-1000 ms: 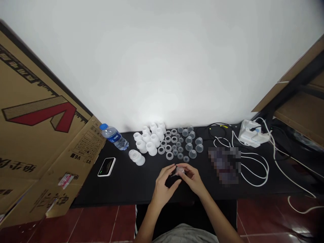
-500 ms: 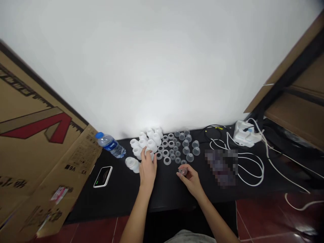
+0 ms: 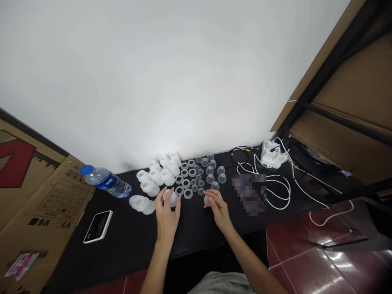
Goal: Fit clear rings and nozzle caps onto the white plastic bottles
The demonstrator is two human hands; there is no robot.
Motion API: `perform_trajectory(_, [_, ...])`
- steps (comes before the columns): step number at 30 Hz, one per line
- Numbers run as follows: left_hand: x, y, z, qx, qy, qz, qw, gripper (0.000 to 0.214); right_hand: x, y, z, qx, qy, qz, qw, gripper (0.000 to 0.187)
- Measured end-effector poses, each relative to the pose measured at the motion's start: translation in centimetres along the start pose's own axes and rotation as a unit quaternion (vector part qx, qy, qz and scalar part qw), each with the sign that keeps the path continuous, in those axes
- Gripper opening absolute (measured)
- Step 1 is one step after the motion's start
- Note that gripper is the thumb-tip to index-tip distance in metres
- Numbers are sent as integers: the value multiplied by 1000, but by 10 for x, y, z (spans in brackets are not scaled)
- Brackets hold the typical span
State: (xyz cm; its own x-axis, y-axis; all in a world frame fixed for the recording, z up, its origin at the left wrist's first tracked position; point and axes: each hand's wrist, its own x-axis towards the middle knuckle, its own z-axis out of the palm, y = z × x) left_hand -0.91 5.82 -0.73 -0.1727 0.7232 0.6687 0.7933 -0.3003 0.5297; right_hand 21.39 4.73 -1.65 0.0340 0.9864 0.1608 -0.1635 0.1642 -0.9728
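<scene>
The left hand [image 3: 166, 215] is out at the near side of the white group, its fingers curled wide around a white bell-shaped piece [image 3: 170, 198] that sits in the fingertips, just off the tabletop as far as the view shows. The right hand [image 3: 218, 209] pinches a small clear cup [image 3: 207, 200] between thumb and fingertips — a narrow grip, with the cup partly hidden by the fingers.

The two held pieces are well apart, with a stretch of black tabletop [image 3: 192, 228] between the hands. Just beyond them, the rows spread across the table: a cluster of white bell-shaped pieces [image 3: 156, 176], translucent rings [image 3: 185, 179] and small clear cups [image 3: 211, 171]. The nearest ring lies just beside the left hand's fingers, so there is little room there.

To the left, a stack of translucent pieces [image 3: 139, 203] lies on its side near a water bottle [image 3: 105, 181], which also lies on its side, with a power bank [image 3: 98, 226] nearer the front edge. A cardboard box [image 3: 39, 204] leans in at the table's left end. To the right, a white cable [image 3: 277, 192] loops around a pixelated patch [image 3: 248, 194] and runs to a white charger [image 3: 271, 154].
</scene>
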Motion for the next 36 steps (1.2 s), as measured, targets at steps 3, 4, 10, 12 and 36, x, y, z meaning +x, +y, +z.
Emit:
perform_trajectory(3, [-13, 2, 10, -75, 3, -71, 995, 66, 1, 0, 4, 58, 10, 37, 998, 46])
perform_trajectory(4, [-17, 3, 13, -102, 2, -96, 990, 75, 1, 1, 5, 77, 15, 50, 996, 48])
perform_trajectory(10, [-34, 11, 3, -96, -87, -136, 982, 51, 0, 10, 1, 120, 77, 102, 984, 55])
perform_trajectory(12, [-36, 15, -4, -104, -105, -72, 986, 44, 0, 10, 0, 115, 100, 94, 984, 52])
perform_trajectory(36, [-38, 17, -8, -162, -156, 47, 973, 40, -1, 0, -2, 35, 51, 40, 997, 34])
